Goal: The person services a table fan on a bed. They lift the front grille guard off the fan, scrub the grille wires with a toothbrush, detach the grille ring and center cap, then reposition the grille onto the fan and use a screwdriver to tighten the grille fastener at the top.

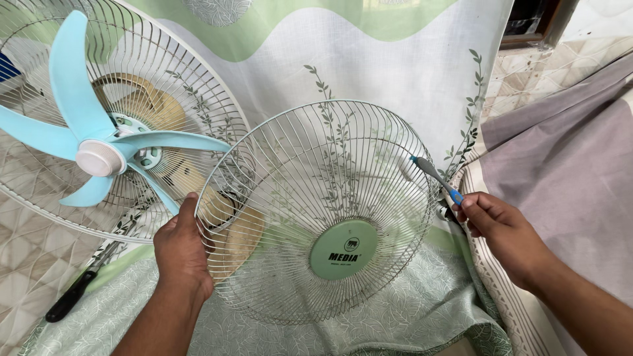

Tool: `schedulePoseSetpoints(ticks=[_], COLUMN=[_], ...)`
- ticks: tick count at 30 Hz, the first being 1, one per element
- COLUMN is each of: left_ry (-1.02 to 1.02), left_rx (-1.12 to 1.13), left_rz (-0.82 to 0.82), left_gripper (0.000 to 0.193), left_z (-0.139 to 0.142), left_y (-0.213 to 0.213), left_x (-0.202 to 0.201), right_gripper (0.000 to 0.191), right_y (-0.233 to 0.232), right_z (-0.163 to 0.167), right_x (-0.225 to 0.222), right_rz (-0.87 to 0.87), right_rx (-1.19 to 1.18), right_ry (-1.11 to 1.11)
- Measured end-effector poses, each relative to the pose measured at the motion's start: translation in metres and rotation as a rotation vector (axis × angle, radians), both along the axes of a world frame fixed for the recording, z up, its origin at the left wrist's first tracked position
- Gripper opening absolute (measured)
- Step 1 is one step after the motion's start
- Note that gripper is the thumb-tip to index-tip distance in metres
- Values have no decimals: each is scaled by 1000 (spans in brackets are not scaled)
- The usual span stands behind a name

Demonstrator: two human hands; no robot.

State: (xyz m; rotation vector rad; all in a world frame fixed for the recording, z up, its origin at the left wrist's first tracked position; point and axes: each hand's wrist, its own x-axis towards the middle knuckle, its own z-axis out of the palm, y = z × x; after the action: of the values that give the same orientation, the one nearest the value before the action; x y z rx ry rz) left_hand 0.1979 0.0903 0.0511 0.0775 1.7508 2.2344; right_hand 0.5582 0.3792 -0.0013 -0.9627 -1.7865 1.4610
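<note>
Wire fan guard (316, 211) held upright between the two hands, near the middle of the scene.

Its left rim is gripped by the left hand (182, 254), fingers curled shut around the wires; its right rim is met by the bristle end of a grey-and-blue toothbrush (436, 178), pinched shut in the right hand (502, 227). Behind and to the left, a fan with light blue blades (99, 148) is seen in its rear cage. Everything is laid over a green-and-white leaf-patterned sheet (395, 72), a black-handled tool (72, 296) at near left. Both forearms are extended from the near edge.

Glossy wire fan guard (316, 198); matt printed cloth (395, 72).
</note>
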Motion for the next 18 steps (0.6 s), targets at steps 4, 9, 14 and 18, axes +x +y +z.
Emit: schedulePoseSetpoints(ticks=[4, 9, 14, 18], left_ry=[-7, 15, -3, 9], left_rx=[22, 13, 48, 52], left_rz=[-4, -4, -7, -1], left_gripper=[29, 30, 28, 31], left_z=[-2, 0, -1, -6], left_y=[0, 1, 3, 2], left_x=[-1, 0, -4, -7], right_gripper=[28, 21, 21, 25], right_y=[-10, -30, -35, -25], right_z=[-5, -21, -24, -21], right_x=[1, -6, -11, -10], right_rz=[56, 190, 183, 103], right_rx=[13, 28, 14, 17], right_ry=[-93, -102, -139, -156])
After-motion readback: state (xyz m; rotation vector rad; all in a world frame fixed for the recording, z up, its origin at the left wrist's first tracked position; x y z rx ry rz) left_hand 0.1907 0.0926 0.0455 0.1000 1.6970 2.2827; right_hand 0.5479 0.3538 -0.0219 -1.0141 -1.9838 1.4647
